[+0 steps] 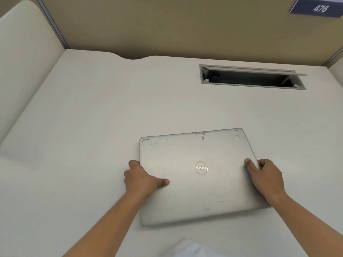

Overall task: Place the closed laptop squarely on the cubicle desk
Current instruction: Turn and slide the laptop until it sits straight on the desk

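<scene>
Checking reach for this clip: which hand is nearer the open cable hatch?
Right. The right hand grips the laptop's right edge, below the hatch; the left hand grips the left edge, farther away.

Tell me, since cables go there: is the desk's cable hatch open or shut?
Open. The cable hatch has its flap raised along the far edge, exposing the dark recess inside.

Closed silver laptop (196,175) lay lid-up on the pale tabletop (92,117), skewed slightly, logo upside down to the wearer. Left hand (141,178) gripped its left edge, thumb on the lid; right hand (265,175) held the right edge, thumb on top. Open cable hatch (252,78) sat in the tabletop beyond the laptop, well apart. Tan partition (167,25) behind; number sign (319,8) read 476.
</scene>
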Tool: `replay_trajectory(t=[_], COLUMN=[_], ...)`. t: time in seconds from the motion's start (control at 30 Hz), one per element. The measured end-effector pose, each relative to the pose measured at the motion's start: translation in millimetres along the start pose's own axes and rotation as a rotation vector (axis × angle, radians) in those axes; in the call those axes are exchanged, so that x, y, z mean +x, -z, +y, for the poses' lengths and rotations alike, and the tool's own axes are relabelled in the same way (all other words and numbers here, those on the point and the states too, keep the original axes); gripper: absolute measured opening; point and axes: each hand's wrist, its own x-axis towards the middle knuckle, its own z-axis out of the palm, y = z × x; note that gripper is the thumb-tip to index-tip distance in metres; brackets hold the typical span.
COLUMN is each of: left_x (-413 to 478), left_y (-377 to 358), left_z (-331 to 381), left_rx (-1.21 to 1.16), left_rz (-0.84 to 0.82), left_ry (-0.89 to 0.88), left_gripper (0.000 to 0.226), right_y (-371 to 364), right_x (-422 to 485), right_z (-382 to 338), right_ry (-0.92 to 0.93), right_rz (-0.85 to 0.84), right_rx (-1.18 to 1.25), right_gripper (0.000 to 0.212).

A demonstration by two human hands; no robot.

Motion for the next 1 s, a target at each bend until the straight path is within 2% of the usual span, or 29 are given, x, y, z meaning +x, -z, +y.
replay_trajectory(t=[0.17, 0.3, 0.57, 0.73, 0.9, 1.0], left_x=[20, 21, 20, 6, -4, -4], left_y=[16, 15, 10, -4, -17, -20], left_z=[6, 5, -9, -24, -40, -41], left_rx=[0.079, 0.192, 0.154, 0.267, 0.378, 0.457], left_rz=[-0.040, -0.007, 0.041, 0.179, 0.365, 0.416], left_ry=[-0.077, -0.126, -0.200, -0.362, -0.501, -0.531], left_gripper=[0.105, 0.109, 0.112, 0.113, 0.100, 0.097], right_y=[-2, -6, -11, -21, -28, -28], right_x=[-25, -32, -36, -43, -49, -50], right_z=[11, 14, 8, -11, -17, -17], right_ry=[-0.011, -0.015, 0.045, 0.183, 0.222, 0.219], right_rz=[-0.020, -0.025, 0.033, 0.061, 0.114, 0.118], right_rx=[0.019, -0.005, -0.075, -0.216, -0.311, -0.316], right_gripper=[0.042, 0.040, 0.038, 0.071, 0.069, 0.069])
